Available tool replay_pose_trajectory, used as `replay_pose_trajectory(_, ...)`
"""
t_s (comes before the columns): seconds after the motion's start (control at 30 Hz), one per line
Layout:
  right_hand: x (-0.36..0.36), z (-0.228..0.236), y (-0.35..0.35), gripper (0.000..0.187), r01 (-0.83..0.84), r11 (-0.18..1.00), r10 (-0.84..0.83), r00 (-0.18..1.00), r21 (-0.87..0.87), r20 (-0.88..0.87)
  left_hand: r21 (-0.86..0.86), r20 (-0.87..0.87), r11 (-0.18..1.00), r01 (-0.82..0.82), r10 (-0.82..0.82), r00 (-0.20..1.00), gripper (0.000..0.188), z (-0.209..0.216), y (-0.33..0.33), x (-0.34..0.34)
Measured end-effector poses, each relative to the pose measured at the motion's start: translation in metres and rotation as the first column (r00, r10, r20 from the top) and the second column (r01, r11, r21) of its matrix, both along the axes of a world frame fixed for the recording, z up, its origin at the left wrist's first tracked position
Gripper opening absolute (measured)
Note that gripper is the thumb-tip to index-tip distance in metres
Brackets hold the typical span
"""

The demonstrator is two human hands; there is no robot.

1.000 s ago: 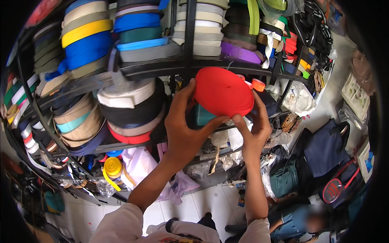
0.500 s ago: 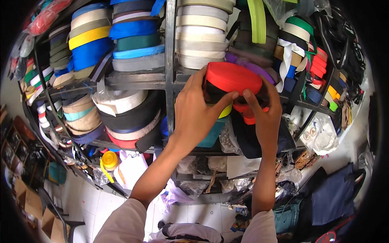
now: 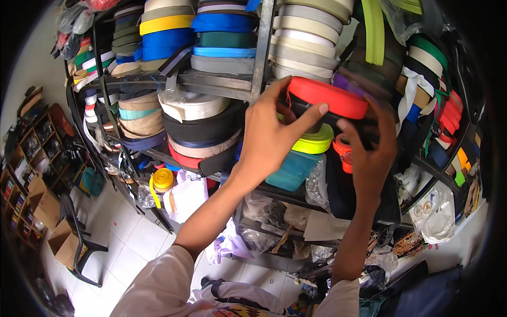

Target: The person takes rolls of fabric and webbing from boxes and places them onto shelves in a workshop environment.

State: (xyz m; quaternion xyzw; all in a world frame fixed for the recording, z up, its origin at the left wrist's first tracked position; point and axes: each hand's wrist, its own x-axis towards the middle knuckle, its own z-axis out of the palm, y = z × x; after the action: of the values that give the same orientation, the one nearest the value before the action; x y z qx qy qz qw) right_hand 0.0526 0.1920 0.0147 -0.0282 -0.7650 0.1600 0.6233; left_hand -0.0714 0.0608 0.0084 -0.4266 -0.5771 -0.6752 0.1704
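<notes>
A flat roll of red webbing (image 3: 330, 99), with a dark layer under its red edge, is tilted between my two hands in front of the shelf rack. My left hand (image 3: 272, 134) is closed on its left end, thumb along the lower front and fingertips behind. Around the right end curl the fingers of my right hand (image 3: 374, 145), slightly blurred, its thumb bent below the roll. Beneath it show a yellow-green roll (image 3: 314, 140), a teal container (image 3: 294, 170) and a smaller red-orange roll (image 3: 343, 153).
Stacked webbing rolls in cream (image 3: 306, 45), blue (image 3: 224, 24) and black (image 3: 203, 124) fill the dark metal rack (image 3: 259, 58). A yellow coil (image 3: 162, 180) sits lower left. Cardboard boxes (image 3: 63, 243) and a black chair (image 3: 79, 259) stand at far left on white tiles.
The view has swung, so the rack appears farther right. The red roll has tilted, its right end lower. My right thumb has come off the front of the roll, away from my left thumb.
</notes>
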Motion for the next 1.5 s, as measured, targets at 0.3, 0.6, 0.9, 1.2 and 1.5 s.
replay_pose_trajectory(0.3,-0.037,0.044,0.001,0.035,-0.139,0.981,0.128,0.988,-0.137,-0.083,0.123,-0.195,0.984,-0.130,0.152,0.969,0.056,0.028,-0.004,-0.031)
replay_pose_trajectory(0.6,-0.066,0.065,0.025,0.046,-0.281,0.902,0.281,0.958,-0.329,-0.048,-0.013,-0.508,0.893,-0.449,0.381,0.772,0.043,0.036,0.002,-0.034)
replay_pose_trajectory(0.9,-0.088,0.060,0.009,0.043,-0.270,0.905,0.275,0.961,-0.328,-0.030,0.344,-0.368,0.883,-0.318,0.439,0.820,0.025,0.022,-0.026,-0.079)
replay_pose_trajectory(1.2,-0.119,0.051,-0.001,0.049,-0.169,0.973,0.151,0.981,-0.154,-0.123,0.085,-0.263,0.956,-0.279,0.292,0.919,0.029,0.020,-0.031,-0.116)
replay_pose_trajectory(1.5,-0.109,0.041,-0.010,0.050,-0.187,0.940,0.169,0.982,-0.284,-0.088,0.109,-0.217,0.949,-0.296,0.314,0.925,0.031,0.016,-0.038,-0.113)
